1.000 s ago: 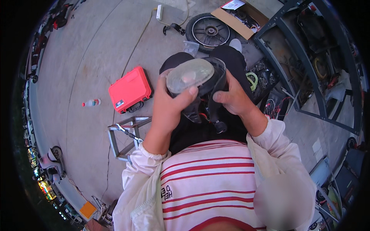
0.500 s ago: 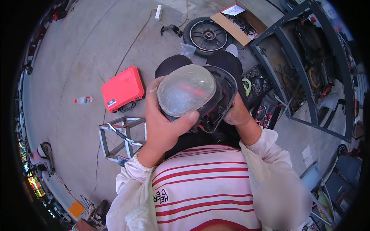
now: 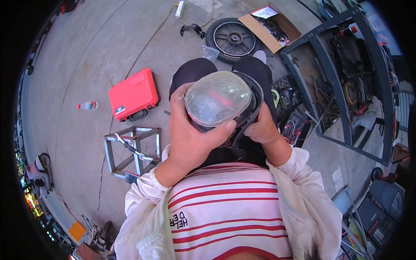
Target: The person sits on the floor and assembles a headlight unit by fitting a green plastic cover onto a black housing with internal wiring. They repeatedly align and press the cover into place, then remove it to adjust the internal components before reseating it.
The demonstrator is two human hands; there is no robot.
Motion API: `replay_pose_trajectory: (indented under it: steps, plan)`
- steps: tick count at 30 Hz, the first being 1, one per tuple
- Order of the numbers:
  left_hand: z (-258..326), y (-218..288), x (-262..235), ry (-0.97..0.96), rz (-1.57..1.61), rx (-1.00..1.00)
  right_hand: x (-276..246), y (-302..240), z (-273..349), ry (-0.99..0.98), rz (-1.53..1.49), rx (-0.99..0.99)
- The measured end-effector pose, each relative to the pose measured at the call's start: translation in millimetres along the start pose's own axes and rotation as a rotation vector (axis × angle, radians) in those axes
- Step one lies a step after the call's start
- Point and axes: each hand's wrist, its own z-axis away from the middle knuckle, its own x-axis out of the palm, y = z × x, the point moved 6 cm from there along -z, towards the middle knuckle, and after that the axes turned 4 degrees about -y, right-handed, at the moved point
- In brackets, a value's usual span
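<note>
Above my lap I hold a headlight (image 3: pixel 218 99) with an oval clear lens covered in wrinkled film. My left hand (image 3: pixel 188 123) wraps its left side, the thumb lying across the lower edge of the lens. Behind the lens, to the right, is a dark housing (image 3: pixel 256 93). My right hand (image 3: pixel 264 128) grips that housing from the lower right, fingers bent and partly hidden behind it. The lens overlaps much of the housing; whether the two are joined, I cannot tell.
Left on the floor are a red case (image 3: pixel 135 93), a plastic bottle (image 3: pixel 88 105) and a metal frame stand (image 3: pixel 134 151) with a wrench on it. Ahead lie a wheel (image 3: pixel 234 39) and a cardboard box (image 3: pixel 262 32). A dark metal rack (image 3: pixel 338 82) stands right.
The lens has moved slightly right and covers more of the dark housing. The red wires below the housing are now mostly hidden. Both hands keep their hold, and the view has shifted a little.
</note>
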Motion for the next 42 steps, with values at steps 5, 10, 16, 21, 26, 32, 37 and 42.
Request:
replay_pose_trajectory:
  steps: [5, 10, 16, 21, 26, 32, 37, 42]
  plan:
    - [-2, 2, -1, 0.0, 0.086, -0.023, 1, -1, -3, -0.001, -0.054, -0.014]
    - [-2, 1, -2, -0.017, -0.014, -0.003, 2, -2, -3, -0.008, -0.059, -0.016]
    - [-3, 3, -1, -0.025, -0.058, 0.02, -3, 0, -2, -0.01, -0.014, -0.01]
    - [-5, 3, -1, -0.068, -0.067, -0.018, -2, -6, -4, -0.018, 0.04, -0.001]
    - [-3, 2, 2, -0.04, -0.049, 0.008, 1, -7, -5, -0.038, 0.083, -0.023]
    - [-2, 2, 3, -0.048, -0.008, 0.02, 2, -7, -4, -0.056, 0.065, -0.014]
    - [-1, 0, 4, -0.069, 0.025, 0.042, -1, -7, -3, -0.105, 0.102, -0.027]
    - [1, -4, 6, -0.058, 0.028, 0.109, 4, -13, -2, -0.121, 0.187, -0.004]
